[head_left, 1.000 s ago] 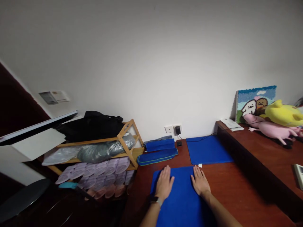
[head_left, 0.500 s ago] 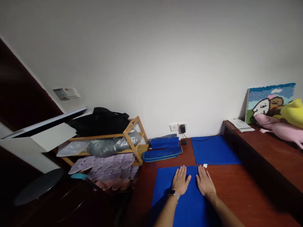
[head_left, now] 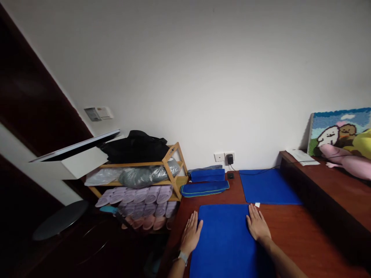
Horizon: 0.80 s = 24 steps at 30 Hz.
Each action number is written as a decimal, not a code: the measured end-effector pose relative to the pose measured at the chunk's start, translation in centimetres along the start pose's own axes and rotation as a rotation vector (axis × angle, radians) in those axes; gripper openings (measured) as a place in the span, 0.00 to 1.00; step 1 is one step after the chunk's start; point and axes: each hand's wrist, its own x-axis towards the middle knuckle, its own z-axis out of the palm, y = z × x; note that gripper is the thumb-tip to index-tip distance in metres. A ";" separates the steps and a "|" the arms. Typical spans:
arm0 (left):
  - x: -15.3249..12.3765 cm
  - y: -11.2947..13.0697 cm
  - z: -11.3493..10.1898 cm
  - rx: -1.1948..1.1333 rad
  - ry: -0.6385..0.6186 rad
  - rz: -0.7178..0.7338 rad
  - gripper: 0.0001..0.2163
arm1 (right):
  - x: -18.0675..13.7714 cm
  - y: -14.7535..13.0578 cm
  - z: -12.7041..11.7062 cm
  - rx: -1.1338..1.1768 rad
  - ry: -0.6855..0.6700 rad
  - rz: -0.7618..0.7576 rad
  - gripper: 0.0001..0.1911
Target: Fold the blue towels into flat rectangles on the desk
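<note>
A blue cloth (head_left: 224, 239) lies spread flat on the reddish-brown desk (head_left: 292, 227). My left hand (head_left: 191, 234), with a watch (head_left: 182, 256) at its wrist, is at the cloth's left edge with fingers stretched out, holding nothing. Along the cloth's right edge my right hand (head_left: 259, 224) rests flat, fingers extended and thumb apart. A small white tag (head_left: 257, 205) is just beyond the right fingertips, beside a second flat blue cloth (head_left: 269, 187). The near end of the first cloth runs out of view.
Two folded blue cloths, one behind (head_left: 207, 175) and one in front (head_left: 205, 189), lie at the back left. A black adapter (head_left: 230, 158) is in the wall socket. Left stands a wooden rack (head_left: 171, 170) with slippers. A raised ledge (head_left: 333, 185) bears a pink plush toy (head_left: 346, 162).
My left hand has moved left, from the middle of the cloth to its left edge. The right hand stays at the right edge. The view has shifted slightly left.
</note>
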 end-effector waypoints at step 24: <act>-2.7 2.4 -0.3 0.063 0.004 0.081 0.33 | -6.0 -0.6 0.5 -0.007 -0.018 0.040 0.37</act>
